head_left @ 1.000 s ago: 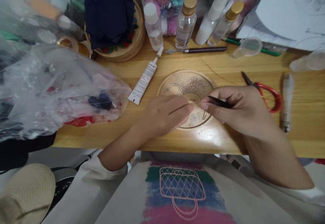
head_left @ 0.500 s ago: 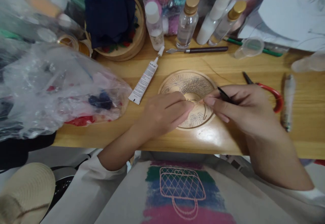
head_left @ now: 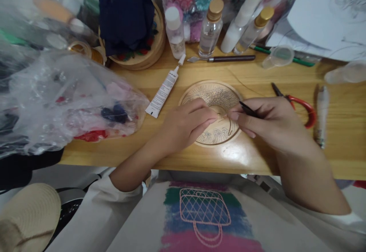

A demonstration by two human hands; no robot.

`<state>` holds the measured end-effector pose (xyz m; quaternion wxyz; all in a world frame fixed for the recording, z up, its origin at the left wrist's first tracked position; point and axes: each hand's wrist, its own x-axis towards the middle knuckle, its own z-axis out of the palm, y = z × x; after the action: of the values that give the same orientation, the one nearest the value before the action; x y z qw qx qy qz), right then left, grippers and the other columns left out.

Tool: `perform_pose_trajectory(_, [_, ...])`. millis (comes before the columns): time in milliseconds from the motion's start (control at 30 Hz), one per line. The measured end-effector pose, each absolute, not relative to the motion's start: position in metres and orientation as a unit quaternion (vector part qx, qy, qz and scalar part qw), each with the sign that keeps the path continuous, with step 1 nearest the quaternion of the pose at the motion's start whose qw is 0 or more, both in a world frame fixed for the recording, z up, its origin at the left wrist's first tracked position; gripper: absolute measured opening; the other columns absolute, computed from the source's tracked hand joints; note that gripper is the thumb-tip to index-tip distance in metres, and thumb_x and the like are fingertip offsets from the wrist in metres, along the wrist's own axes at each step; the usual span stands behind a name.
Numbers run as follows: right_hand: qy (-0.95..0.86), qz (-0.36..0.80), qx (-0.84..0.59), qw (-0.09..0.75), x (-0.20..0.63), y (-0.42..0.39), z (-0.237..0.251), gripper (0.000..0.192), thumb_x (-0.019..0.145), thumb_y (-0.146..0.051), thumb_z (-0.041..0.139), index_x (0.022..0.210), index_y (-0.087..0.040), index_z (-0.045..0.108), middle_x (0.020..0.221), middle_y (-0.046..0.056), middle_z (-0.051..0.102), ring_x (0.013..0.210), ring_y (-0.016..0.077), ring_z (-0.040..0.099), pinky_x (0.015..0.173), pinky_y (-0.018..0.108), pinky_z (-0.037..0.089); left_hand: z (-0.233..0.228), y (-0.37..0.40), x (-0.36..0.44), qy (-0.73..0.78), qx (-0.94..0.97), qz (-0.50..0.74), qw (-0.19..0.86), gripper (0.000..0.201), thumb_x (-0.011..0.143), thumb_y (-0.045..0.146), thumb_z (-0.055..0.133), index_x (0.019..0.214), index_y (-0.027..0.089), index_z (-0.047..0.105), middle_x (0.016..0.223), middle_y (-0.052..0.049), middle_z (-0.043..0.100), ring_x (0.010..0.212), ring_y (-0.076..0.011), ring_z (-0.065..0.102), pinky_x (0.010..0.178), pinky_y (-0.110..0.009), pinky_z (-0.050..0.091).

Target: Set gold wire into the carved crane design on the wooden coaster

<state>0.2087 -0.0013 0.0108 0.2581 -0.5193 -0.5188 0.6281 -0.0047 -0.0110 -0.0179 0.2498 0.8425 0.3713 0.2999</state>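
Note:
A round wooden plate point(head_left: 211, 92) with fine black line drawings of feathers and waves lies flat on the table under my hands. My left hand point(head_left: 187, 124) rests over its left side, fingertips pinched on a thin brown cord point(head_left: 230, 127), one end of which loops down over the plate. Close by on the right, my right hand point(head_left: 265, 120) has thumb and forefinger pressed together at the same cord. A slim black pointed tool point(head_left: 249, 109) is tucked in that hand, its tip up and left. The fingertips hide exactly how the cord is gripped.
Left of the plate lies a white glue tube point(head_left: 162, 92); behind it, a dark-handled palette knife point(head_left: 228, 58) and bottles point(head_left: 211, 31). Red-handled scissors point(head_left: 303, 105) and a white pen point(head_left: 322, 116) lie right. A plastic bag point(head_left: 71, 99) covers the table's left side.
My two hands stay close together over the plate. The left fingertips have shifted slightly left and the black tool has tipped a little to the left. The view has moved slightly.

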Motion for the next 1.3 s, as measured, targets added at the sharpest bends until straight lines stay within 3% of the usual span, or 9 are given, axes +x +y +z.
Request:
perform_pose_trajectory(533, [-0.541,0.637,-0.505,0.214,0.213,0.001,0.011,0.044,0.08,-0.043,0.074,0.052,-0.018,0.05,0.046,-0.005,0.039,0.045,0.0067,0.032,0.044,0.025,0.021,-0.008,-0.01,-0.005,0.362,0.89,0.215,0.177,0.032,0.102,0.021,0.031,0.099,0.018,0.063,0.09,-0.004,0.065,0.081,-0.0152,0.06,0.065,-0.027,0.047])
perform_pose_trajectory(700, [-0.539,0.628,-0.504,0.245,0.214,0.002,0.009,0.04,0.082,-0.042,0.071,0.056,-0.018,0.054,0.048,-0.005,0.042,0.047,0.0067,0.037,0.046,0.024,0.026,-0.01,-0.012,-0.005,0.372,0.881,0.213,0.2,0.028,0.102,0.021,0.035,0.105,0.018,0.062,0.095,-0.003,0.067,0.085,-0.0142,0.061,0.071,-0.026,0.048])
perform_pose_trajectory(933, [-0.546,0.601,-0.48,0.332,0.21,0.003,0.006,0.022,0.08,-0.04,0.075,0.08,-0.019,0.066,0.06,-0.005,0.053,0.05,0.006,0.041,0.045,0.021,0.031,-0.01,-0.014,-0.003,0.404,0.848,0.286,0.19,0.017,0.099,0.019,0.046,0.094,0.016,0.062,0.083,-0.001,0.067,0.075,-0.0111,0.061,0.066,-0.024,0.046])
perform_pose_trajectory(1067, [-0.588,0.588,-0.42,0.364,0.21,0.003,0.007,0.021,0.087,-0.039,0.068,0.08,-0.02,0.064,0.056,-0.005,0.051,0.047,0.0067,0.043,0.043,0.02,0.034,-0.008,-0.016,-0.002,0.403,0.836,0.325,0.182,0.016,0.099,0.02,0.048,0.091,0.017,0.061,0.082,0.0,0.067,0.078,-0.0097,0.062,0.068,-0.022,0.048])
perform_pose_trajectory(1300, [-0.678,0.519,-0.356,0.381,0.214,-0.003,0.007,0.011,0.089,-0.028,0.066,0.093,-0.023,0.074,0.069,0.0,0.069,0.056,0.0091,0.06,0.051,0.021,0.049,-0.001,-0.017,-0.007,0.351,0.832,0.38,0.202,0.012,0.099,0.017,0.048,0.096,0.018,0.059,0.091,-0.002,0.069,0.087,-0.0102,0.065,0.074,-0.023,0.053])
